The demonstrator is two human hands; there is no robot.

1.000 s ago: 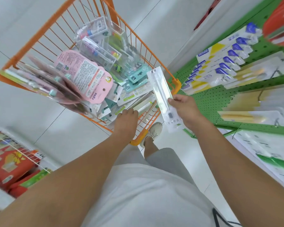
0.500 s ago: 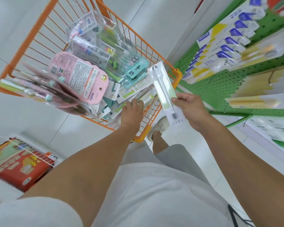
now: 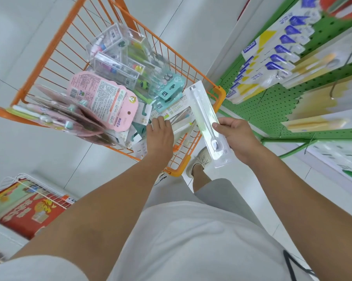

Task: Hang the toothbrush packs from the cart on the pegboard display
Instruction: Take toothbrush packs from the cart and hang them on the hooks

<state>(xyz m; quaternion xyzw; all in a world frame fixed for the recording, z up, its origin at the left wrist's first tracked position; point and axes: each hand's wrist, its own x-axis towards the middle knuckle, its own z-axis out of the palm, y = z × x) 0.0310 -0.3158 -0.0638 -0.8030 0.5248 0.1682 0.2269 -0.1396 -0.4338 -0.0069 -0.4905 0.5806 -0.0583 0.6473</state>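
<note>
A long clear toothbrush pack (image 3: 206, 122) slants over the near right corner of the orange cart (image 3: 219, 94), its brush-head end nearest the person. The right hand (image 3: 237, 135) grasps it along its right edge, thumb on the front face. To the left, the left hand (image 3: 159, 135) reaches into the cart, fingers resting on flat white packs (image 3: 179, 115); whether it grips one cannot be told. A pink pack (image 3: 104, 100) lies farther left. The green pegboard (image 3: 272, 112) stands at right.

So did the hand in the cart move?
Yes. The left hand has slid further into the orange cart, away from its near rim.
</note>
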